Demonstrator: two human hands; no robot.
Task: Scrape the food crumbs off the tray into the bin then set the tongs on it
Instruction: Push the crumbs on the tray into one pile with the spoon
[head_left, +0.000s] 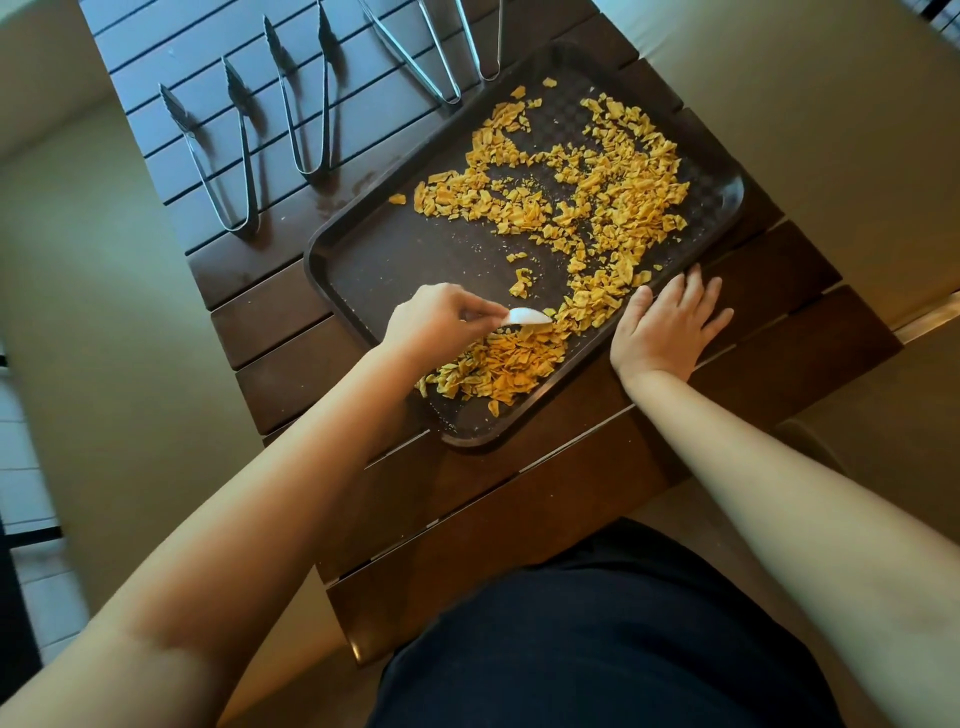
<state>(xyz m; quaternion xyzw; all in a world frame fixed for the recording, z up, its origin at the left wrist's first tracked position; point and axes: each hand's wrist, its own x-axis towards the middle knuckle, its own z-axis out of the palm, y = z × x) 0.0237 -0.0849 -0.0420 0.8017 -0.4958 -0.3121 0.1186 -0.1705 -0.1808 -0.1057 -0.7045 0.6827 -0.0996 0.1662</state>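
My left grip (441, 322) pinches a small white plastic scraper (527, 317), raking yellow food crumbs (571, 208) on the dark brown plastic tray (374, 260) toward me, while my right grip (667, 325) lies flat, fingers apart, steadying its edge; next, gathering the far crumbs.

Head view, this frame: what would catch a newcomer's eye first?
The yellow crumbs strewn over the dark tray stand out most, with a pile gathered at its near end. The left hand pinches a small white scraper at that pile, while the right hand lies flat along the tray's right rim. Four metal tongs lie in a row on the slatted table beyond the tray.
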